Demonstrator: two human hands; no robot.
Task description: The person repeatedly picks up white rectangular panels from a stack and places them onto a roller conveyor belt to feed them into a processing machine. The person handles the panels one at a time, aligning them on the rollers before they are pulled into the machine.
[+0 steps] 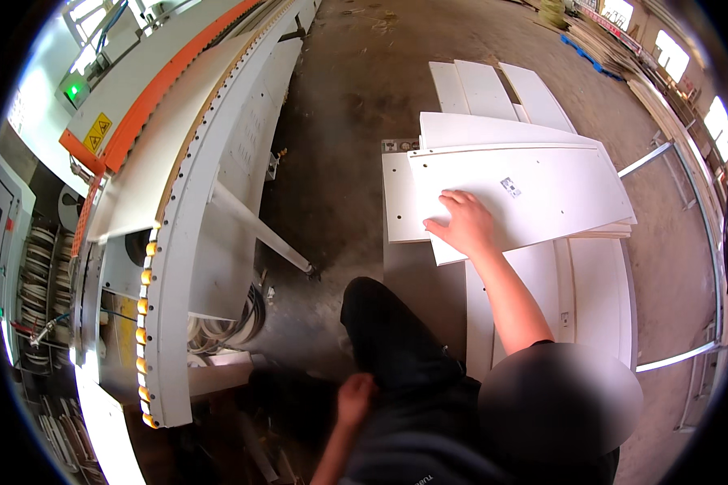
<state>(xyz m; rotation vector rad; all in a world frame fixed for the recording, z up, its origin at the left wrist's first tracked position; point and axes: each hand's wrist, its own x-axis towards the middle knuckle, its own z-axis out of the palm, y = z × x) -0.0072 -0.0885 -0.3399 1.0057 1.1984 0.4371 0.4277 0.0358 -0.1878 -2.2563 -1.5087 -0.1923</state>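
The right hand (463, 222) is resting open, palm down, on a white board (554, 182).
Its arm is slanting leftward, the fingers lying slightly apart near the board's left end; the left hand (356, 398) is hanging loosely curled near the leg (392, 323), its contents impossible to tell. The board is lying atop other boards (594, 279), showing small dark holes and a label (510, 187).
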